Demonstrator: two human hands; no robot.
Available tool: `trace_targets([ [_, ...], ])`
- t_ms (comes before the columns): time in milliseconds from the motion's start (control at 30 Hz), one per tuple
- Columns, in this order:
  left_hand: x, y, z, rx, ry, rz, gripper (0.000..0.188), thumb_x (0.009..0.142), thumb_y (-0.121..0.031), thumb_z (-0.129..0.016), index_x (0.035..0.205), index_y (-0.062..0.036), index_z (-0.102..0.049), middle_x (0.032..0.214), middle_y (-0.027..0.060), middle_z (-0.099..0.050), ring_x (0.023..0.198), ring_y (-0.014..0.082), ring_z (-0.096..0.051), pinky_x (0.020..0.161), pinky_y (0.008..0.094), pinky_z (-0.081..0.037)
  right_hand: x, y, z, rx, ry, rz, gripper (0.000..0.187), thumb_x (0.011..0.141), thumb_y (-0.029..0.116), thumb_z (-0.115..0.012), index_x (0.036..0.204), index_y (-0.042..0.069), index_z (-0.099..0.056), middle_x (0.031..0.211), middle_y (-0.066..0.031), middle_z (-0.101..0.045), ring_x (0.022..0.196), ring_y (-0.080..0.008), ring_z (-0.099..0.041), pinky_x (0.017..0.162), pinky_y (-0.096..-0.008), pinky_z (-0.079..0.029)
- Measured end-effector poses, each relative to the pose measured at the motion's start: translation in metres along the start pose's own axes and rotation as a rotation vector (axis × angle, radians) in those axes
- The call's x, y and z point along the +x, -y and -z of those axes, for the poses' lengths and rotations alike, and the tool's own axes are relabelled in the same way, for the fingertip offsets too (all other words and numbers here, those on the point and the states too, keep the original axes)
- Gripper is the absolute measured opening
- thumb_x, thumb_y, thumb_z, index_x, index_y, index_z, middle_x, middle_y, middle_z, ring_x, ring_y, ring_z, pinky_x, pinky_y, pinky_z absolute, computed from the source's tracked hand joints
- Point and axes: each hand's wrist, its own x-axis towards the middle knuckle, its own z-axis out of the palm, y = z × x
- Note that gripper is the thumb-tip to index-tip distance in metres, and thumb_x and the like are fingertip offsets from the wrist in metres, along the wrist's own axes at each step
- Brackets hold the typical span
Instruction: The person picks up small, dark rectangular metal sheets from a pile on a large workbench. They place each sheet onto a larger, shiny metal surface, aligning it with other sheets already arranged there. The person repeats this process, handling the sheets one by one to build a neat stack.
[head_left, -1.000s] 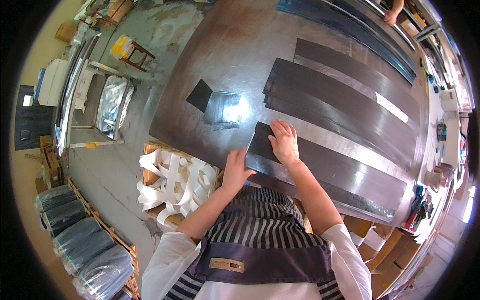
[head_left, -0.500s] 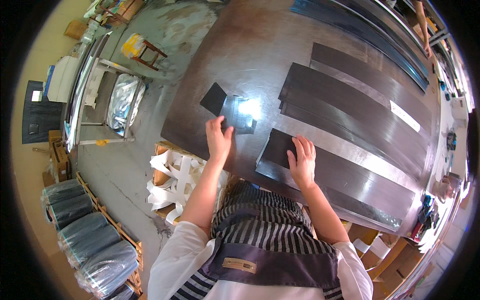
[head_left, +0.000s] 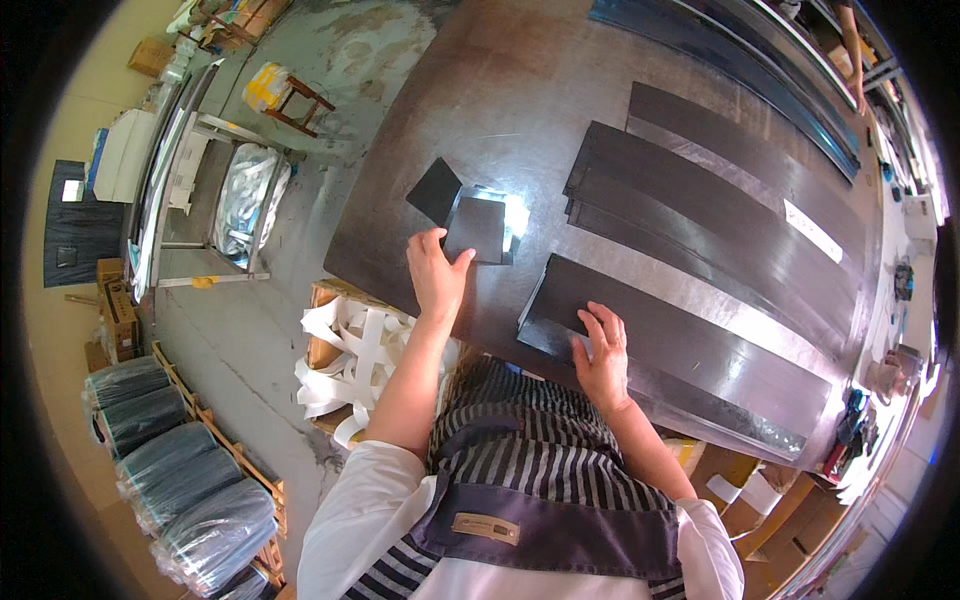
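Observation:
A small dark rectangular sheet (head_left: 478, 228) lies over glossy pieces on the brown table (head_left: 400, 215). My left hand (head_left: 437, 278) is at its lower left corner, thumb and fingers apart, the thumb touching the sheet's near edge. Beyond those fingertips sits another small black piece (head_left: 436, 190), set at an angle. My right hand (head_left: 602, 355) rests, with fingers parted and slightly bent, on a stack of long black strips (head_left: 690, 330) along the near table edge. More long black strips (head_left: 700, 225) lie farther back in overlapping layers.
A box of white strip scraps (head_left: 350, 355) stands beside the table's near left corner. Wrapped dark rolls (head_left: 190, 470) lie on pallets to the left, with a stool (head_left: 290, 98) and a metal rack (head_left: 215, 210) farther back. Another person's arm (head_left: 853, 60) reaches in at far right.
The small dark sheet now shows matt over the glossy pieces by my left hand. My right hand has drawn slightly nearer to me across the strip stack. My view has shifted a little.

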Motion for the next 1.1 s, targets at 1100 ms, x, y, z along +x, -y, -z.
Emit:
trace_targets([
  [1100, -0.110, -0.047, 0.013, -0.622, 0.414, -0.064, 0.081, 0.069, 0.001, -0.079, 0.138, -0.0031, -0.038, 0.120, 0.0126, -0.054, 0.098, 0.0231, -0.056, 0.083, 0.0325, -0.049, 0.019, -0.013, -0.032, 0.422, -0.121, -0.502, 0.037, 0.075, 0.010, -0.076, 0.105, -0.001, -0.059, 0.075, -0.0124, -0.066, 0.065, -0.0138, -0.061, 0.060, -0.0289, -0.048],
])
